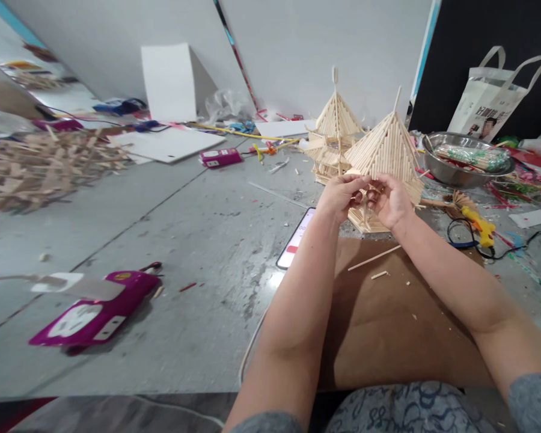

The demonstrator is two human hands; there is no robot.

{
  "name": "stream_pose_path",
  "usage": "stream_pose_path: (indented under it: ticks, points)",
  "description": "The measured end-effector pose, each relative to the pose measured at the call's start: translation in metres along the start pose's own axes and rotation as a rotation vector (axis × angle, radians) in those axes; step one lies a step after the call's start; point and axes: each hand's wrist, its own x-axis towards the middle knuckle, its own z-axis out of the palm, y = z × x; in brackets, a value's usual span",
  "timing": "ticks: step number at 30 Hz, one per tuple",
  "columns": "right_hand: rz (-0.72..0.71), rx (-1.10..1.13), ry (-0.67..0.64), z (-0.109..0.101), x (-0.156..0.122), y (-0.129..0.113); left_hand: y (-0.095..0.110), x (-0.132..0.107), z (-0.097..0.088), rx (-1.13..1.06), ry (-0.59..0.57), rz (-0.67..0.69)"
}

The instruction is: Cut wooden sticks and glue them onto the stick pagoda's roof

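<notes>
A pale stick pavilion [385, 147] stands right of center in the frame, your left hand [341, 195] and right hand [393, 202] raised before it, fingers curled inward; whether either grips anything cannot be told. A second stick pavilion [336, 117] rises behind, and a metal bowl [462, 175] occupies the desk [198, 222] at upper right.

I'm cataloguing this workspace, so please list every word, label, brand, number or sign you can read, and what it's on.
"好" on the white bag; the characters after it are too blurred to read surely.
"00" on the phone screen; other digits are hidden or too small.
Near purple pack and far purple pack: printing too blurred to read.
No brand can be made out.
</notes>
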Motion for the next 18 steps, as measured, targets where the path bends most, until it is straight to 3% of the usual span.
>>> stream_pose_path:
  ticks: [18]
  points:
    - [-0.006, 0.0, -0.001, 0.0023, -0.0006, -0.0002, -0.0001, 0.0005, -0.0004, -0.001, 0.012, 0.001]
